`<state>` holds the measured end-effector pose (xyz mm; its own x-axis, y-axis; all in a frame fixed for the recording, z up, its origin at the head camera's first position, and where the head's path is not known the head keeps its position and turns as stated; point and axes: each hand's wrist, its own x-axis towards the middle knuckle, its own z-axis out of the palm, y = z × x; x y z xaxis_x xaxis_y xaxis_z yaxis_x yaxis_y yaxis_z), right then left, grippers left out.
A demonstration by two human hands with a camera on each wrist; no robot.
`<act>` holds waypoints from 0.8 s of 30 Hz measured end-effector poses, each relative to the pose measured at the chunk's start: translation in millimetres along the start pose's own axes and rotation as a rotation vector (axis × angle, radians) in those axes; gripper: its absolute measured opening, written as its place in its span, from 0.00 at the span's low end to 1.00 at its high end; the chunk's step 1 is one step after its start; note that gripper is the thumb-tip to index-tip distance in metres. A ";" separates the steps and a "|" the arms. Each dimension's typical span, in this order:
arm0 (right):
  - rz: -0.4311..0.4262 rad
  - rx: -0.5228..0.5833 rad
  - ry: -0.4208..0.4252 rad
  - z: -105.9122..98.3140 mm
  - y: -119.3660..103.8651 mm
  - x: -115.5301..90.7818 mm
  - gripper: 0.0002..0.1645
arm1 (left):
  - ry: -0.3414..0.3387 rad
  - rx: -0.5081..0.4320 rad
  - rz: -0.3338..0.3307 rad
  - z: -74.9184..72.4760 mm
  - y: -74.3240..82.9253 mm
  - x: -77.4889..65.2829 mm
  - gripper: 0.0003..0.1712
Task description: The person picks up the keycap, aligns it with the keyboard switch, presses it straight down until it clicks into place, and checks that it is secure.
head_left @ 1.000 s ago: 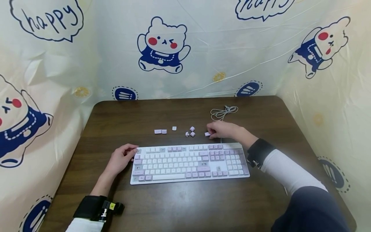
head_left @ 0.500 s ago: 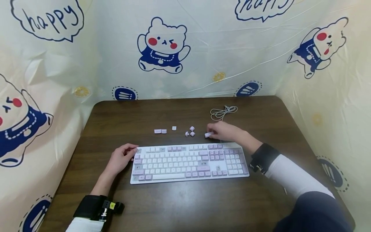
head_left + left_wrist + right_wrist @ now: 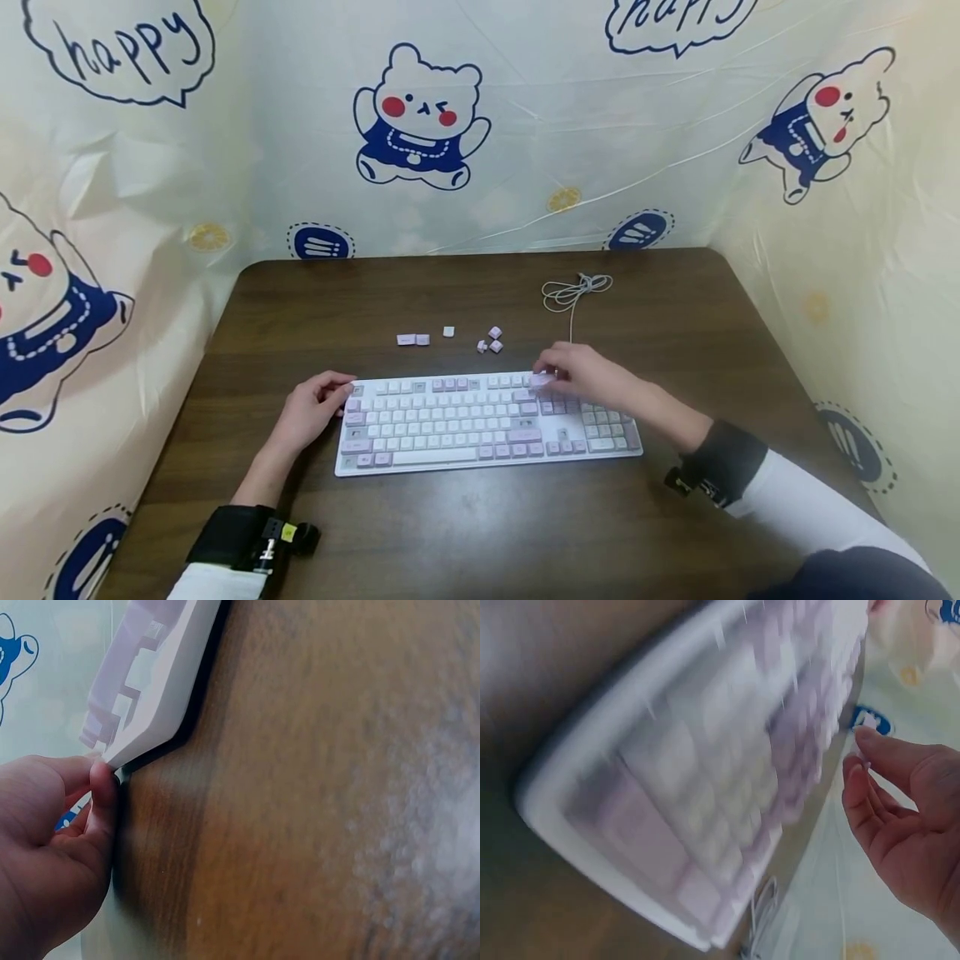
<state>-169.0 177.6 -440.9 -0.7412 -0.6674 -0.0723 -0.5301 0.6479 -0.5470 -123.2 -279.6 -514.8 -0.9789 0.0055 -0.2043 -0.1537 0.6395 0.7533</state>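
Note:
A white and lilac keyboard [image 3: 438, 457] lies on the brown table. At its far left corner my left hand [image 3: 303, 414] holds the edge between thumb and fingers; the left wrist view shows the fingertips at that corner, with the keyboard's side [image 3: 161, 712] rising beyond them. My right hand [image 3: 592, 377] is over the far right part of the keyboard and pinches a lilac keycap [image 3: 542, 380] between thumb and fingers. In the right wrist view the keycap is mostly hidden by the fingertips of the right hand [image 3: 907, 817], and the keyboard is blurred.
Behind the keyboard lie several loose keycaps: a lilac pair [image 3: 406, 340], a pale one [image 3: 448, 332] and a small group [image 3: 496, 347]. A coiled white cable [image 3: 573, 292] lies at the back right. A printed curtain [image 3: 525, 167] surrounds the table.
My right hand has picked up the lilac keycap from the table behind the keyboard and brought it toward me, over the keys. The left hand has stayed at the corner.

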 end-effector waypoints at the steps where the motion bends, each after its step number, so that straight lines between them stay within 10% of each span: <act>1: -0.001 0.008 0.004 3.3 -3.2 -3.3 0.12 | 0.001 0.001 0.001 -0.1 0.1 0.1 0.19; 24: -0.061 -0.092 0.012 48.3 -33.7 -13.6 0.10 | 0.013 0.001 0.004 0.9 -1.2 0.3 0.19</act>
<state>-121.1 147.1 -461.7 -0.7111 -0.7024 -0.0314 -0.6091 0.6377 -0.4716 -123.2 -279.6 -516.4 -0.9811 -0.0021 -0.1935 -0.1499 0.6401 0.7535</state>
